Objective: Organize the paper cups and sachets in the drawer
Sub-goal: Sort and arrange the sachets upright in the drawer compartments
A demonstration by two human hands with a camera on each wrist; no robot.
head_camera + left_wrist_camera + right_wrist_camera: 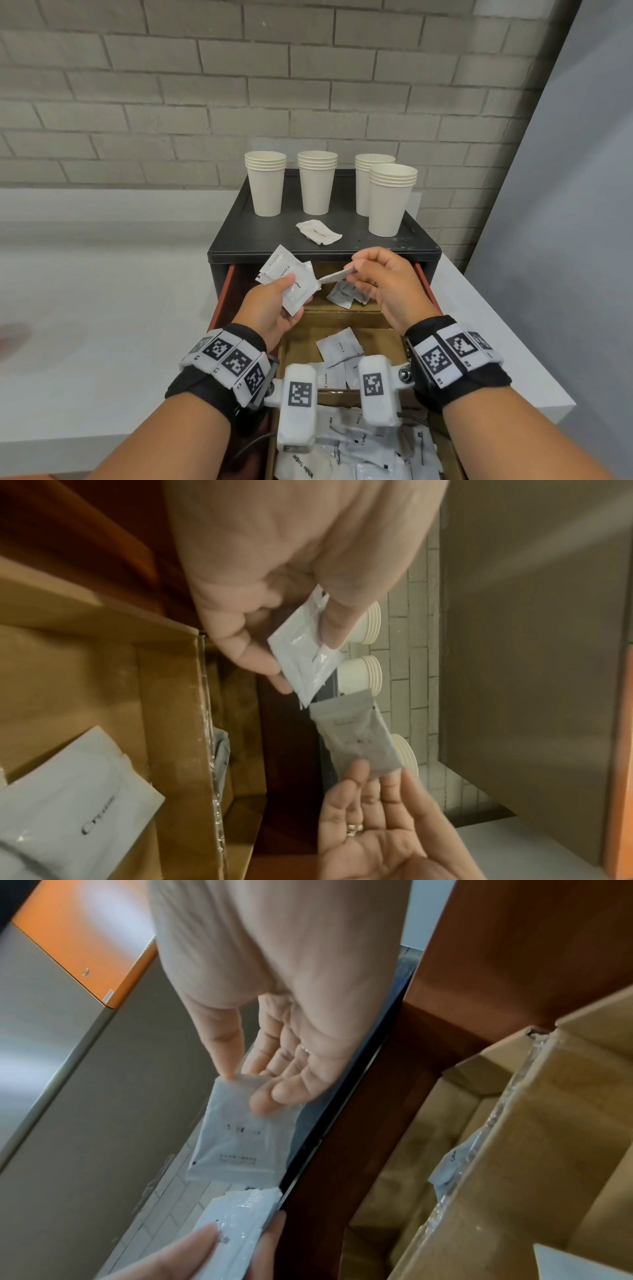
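Note:
My left hand [274, 301] holds a small fan of white sachets [291, 277] above the open drawer [222, 301], thumb over them; the left wrist view shows these sachets [304, 653] pinched between thumb and fingers. My right hand [373, 277] pinches one single sachet [337, 275] edge-on by its end, its free tip almost touching the left hand's stack. The right wrist view shows that sachet [240, 1134] hanging from thumb and forefinger. Several stacks of white paper cups [317, 181] stand on the black cabinet top [239, 236], with one loose sachet [318, 232] in front.
Cardboard dividers [342, 317] split the drawer into compartments: a few sachets [342, 296] lie in the far one, cream sachets [339, 346] in the middle, a heap [359, 452] in the nearest. White counter [102, 308] lies to both sides, a brick wall [239, 85] behind.

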